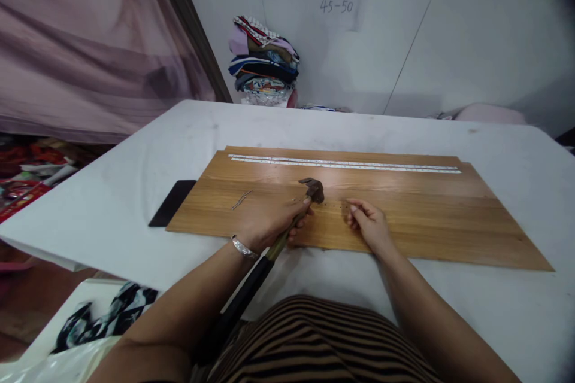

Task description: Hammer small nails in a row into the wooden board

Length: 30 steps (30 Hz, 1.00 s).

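My left hand (279,219) is wrapped round the handle of a claw hammer (316,190), close below its metal head. The black grip of the hammer runs back under my left forearm. Beneath both hands lies a wood-grain board (431,215). My right hand (372,224) is over the middle of the board, thumb and fingers pinched together; whatever is between them is too small to tell. Several small dark spots (333,206) dot the board between the hammer head and my right fingertips. To the left of my left hand, a few thin nails (241,200) lie on the board.
Two white measuring strips (344,163) lie along the board's far side. A black flat plate (172,203) sticks out at its left end. The board rests on a white table (135,191). Folded clothes (265,66) are stacked beyond the table, against the wall.
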Available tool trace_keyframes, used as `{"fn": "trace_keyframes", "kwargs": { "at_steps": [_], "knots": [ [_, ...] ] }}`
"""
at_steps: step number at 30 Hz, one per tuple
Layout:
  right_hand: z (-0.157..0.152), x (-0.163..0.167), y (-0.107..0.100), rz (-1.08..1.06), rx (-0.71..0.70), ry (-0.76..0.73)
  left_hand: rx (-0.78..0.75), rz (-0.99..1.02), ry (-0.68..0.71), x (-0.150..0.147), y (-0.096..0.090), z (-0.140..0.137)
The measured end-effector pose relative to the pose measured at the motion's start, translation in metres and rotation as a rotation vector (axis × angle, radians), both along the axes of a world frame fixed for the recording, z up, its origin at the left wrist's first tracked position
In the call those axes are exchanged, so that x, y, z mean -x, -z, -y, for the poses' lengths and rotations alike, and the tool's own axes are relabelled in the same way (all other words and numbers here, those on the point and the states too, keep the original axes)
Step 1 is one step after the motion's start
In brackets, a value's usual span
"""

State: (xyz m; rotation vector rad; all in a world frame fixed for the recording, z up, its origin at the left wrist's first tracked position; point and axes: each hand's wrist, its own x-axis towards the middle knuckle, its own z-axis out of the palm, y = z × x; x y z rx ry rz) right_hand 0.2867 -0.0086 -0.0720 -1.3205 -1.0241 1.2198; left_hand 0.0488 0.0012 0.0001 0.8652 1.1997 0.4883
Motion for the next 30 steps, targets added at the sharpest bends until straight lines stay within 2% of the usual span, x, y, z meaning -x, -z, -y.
{"fn": "trace_keyframes", "kwargs": {
  "at_steps": [11,30],
  "knots": [
    [0.0006,0.0004,0.0026,0.007,-0.021,0.011,0.005,-0.027,-0.008,-0.0015,-0.0038,0.0009],
    [0.0011,0.0005,0.0004,0.009,-0.018,0.013,0.004,-0.001,-0.001,-0.0006,0.0026,0.0004]
  ]
}}
